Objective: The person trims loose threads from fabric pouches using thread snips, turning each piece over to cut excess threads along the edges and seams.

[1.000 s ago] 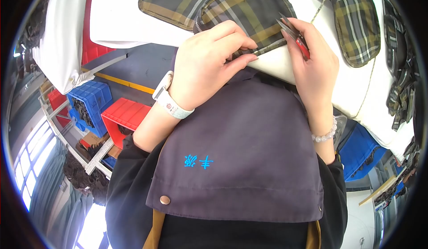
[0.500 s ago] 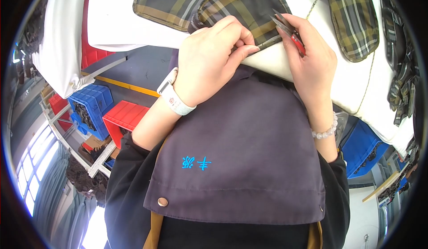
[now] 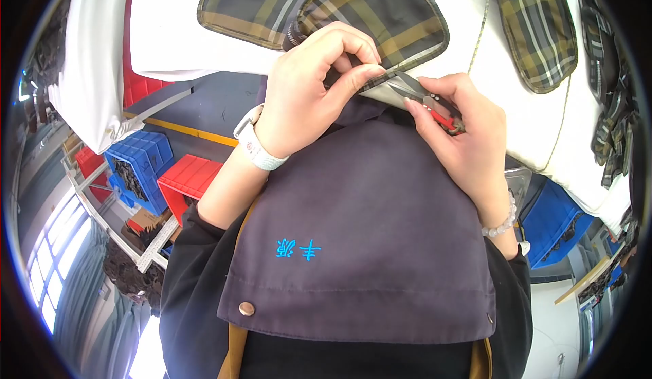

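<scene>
With thumb and fingers closed, my left hand (image 3: 319, 83) pinches the near edge of a rounded plaid fabric piece (image 3: 390, 26) in green, tan and dark grey. A dark zipper shows on that piece's left side, partly behind my knuckles. Thread snips (image 3: 435, 104) with red on the handle sit in my right hand (image 3: 468, 128), their blades apart and pointing at the edge beside my left fingertips. Behind the pinched piece lies a second plaid piece (image 3: 255, 5), partly overlapped by it.
The white-covered table (image 3: 183, 32) also carries another plaid piece (image 3: 536, 32) and a pile of dark plaid strips (image 3: 611, 134) at its right. A thin cord (image 3: 485, 22) crosses it. Below stand a blue crate (image 3: 139, 165), a red stool (image 3: 190, 178) and another blue crate (image 3: 553, 223).
My right hand has brought the snips down and left to the fabric edge, and the blades now stand apart. My left hand, still pinching the piece, has shifted slightly left.
</scene>
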A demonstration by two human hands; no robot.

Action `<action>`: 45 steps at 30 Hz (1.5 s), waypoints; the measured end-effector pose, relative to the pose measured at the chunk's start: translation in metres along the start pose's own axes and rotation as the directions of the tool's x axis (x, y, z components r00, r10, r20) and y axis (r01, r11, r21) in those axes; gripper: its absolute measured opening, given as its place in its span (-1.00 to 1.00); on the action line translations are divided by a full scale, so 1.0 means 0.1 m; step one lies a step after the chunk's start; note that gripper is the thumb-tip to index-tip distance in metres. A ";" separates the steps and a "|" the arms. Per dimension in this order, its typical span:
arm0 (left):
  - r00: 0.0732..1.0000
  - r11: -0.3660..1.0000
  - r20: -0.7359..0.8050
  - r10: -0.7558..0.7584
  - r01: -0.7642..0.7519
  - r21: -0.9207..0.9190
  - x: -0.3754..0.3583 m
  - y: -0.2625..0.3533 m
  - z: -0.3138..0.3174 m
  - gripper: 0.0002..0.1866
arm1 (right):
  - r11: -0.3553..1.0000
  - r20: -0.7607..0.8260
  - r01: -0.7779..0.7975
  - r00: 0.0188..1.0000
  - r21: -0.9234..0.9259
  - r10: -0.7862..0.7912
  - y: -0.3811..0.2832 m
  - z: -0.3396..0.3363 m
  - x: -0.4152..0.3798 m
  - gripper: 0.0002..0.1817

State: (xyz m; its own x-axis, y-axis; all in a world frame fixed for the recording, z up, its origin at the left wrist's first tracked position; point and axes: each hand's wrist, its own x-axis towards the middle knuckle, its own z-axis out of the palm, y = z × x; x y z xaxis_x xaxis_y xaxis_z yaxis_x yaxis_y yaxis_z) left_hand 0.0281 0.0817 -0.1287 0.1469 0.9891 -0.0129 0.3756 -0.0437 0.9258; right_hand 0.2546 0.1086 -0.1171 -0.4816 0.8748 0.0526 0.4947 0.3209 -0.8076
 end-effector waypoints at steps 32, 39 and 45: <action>0.998 0.991 -0.037 0.057 -0.052 0.124 0.02 0.10 0.08 -0.82 | 0.982 -0.075 0.023 0.996 -0.188 -0.038 0.09 -0.05 -0.02 -0.84; 0.998 0.931 -0.053 0.016 0.004 0.365 0.13 0.21 0.14 -0.84 | 0.981 -0.128 0.037 0.990 -0.191 -0.063 0.10 -0.02 0.01 -0.83; 0.999 0.914 -0.026 -0.023 0.032 0.405 0.19 0.22 0.16 -0.89 | 0.975 -0.127 0.038 0.990 -0.219 -0.067 0.10 0.02 0.02 -0.82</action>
State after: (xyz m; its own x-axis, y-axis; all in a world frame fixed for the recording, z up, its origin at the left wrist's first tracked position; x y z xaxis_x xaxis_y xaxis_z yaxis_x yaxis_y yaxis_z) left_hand 0.0540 0.0971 -0.1147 0.1139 0.9932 -0.0243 0.7182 -0.0654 0.6927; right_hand 0.2572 0.1128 -0.1264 -0.4181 0.8903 0.1805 0.6228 0.4256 -0.6565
